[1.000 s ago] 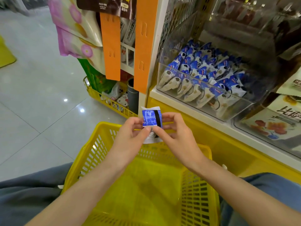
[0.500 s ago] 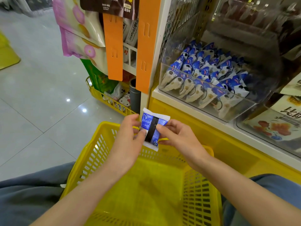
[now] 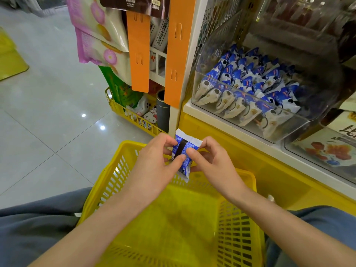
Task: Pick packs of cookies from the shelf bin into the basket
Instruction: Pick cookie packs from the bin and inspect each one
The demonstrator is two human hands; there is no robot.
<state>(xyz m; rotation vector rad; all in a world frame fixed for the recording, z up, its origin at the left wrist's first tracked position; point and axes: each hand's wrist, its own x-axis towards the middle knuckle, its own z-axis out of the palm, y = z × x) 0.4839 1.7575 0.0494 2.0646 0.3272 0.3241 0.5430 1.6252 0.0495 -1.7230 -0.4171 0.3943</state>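
Blue-white cookie pack (image 3: 183,151): pinches between fingers of left hand (image 3: 154,160) and right hand (image 3: 213,164), tilts off upright of second ago, holds above yellow basket (image 3: 248,175) rim. Looks ready to drop.

The basket (image 3: 237,237) runs off the bottom edge; print on the pack (image 3: 183,146) is unreadable.

Basket (image 3: 238,239) is plain yellow moulded plastic, lattice walls, smooth with a fairly dull sheen. The cookie pack (image 3: 182,149) is thin shiny plastic film, blue and white, with a crimped, ridged white edge at the top. The shelf bin (image 3: 289,124) is clear hard plastic, really glossy and full of reflections. Floor tiles (image 3: 48,122) are polished enough to mirror the ceiling lights. The orange strips (image 3: 138,54) look flat and matt, and the grey trousers (image 3: 34,228) are soft matt cloth.
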